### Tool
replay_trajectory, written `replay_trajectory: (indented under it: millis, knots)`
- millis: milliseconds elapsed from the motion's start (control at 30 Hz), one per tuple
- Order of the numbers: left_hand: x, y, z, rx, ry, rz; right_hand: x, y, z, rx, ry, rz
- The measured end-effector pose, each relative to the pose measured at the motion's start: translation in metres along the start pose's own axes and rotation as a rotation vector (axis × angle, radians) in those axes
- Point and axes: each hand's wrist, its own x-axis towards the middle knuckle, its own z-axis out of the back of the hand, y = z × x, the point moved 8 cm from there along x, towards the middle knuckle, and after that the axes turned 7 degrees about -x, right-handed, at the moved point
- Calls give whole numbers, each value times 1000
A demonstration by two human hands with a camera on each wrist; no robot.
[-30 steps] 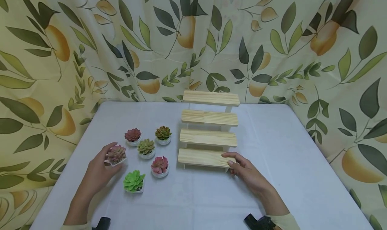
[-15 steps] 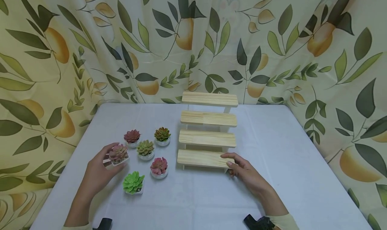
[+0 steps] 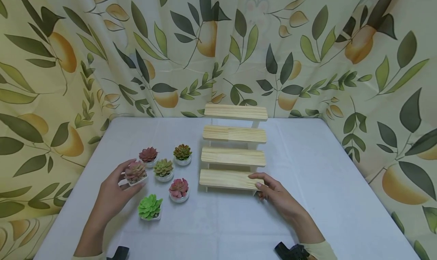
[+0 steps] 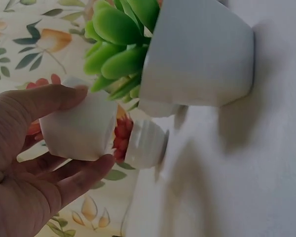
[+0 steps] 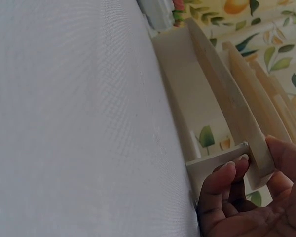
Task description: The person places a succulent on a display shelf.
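Observation:
My left hand (image 3: 114, 189) grips a small potted succulent (image 3: 135, 171) with dusty-pink leaves. In the left wrist view its square white pot (image 4: 81, 126) is held up off the cloth between thumb and fingers. Just in front of that hand stands a bright green succulent (image 3: 150, 207) in a white pot. On the right, my right hand (image 3: 278, 195) pinches the right end of the lowest board of a stepped wooden shelf (image 3: 228, 178). The right wrist view has the thumb on the board (image 5: 237, 106) and curled fingers beneath, beside the white leg (image 5: 214, 160).
Several other potted succulents stand between the left hand and the shelf: a dark red one (image 3: 148, 155), a brown-green one (image 3: 182, 153), a pale green one (image 3: 163, 169) and a pink one (image 3: 179, 189). A white cloth (image 3: 218, 222) covers the table; a patterned curtain (image 3: 191, 43) hangs behind.
My left hand has shifted slightly right, lifting the dusty-pink succulent and tilting it a little. The right hand keeps its hold on the shelf's lowest board.

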Motion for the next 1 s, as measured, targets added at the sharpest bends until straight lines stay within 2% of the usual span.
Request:
replay_trajectory:
  millis: [500,800,1000]
  knots:
    - [13,-27,-9,-5,17,-34,0,0,0,-16,-1,-11]
    - [19,-40,-17,-32,6,-100,-1,-1,-1,5,-2,-17]
    - [22,-46,-22,-37,15,-119,-2,0,0,6,2,-4]
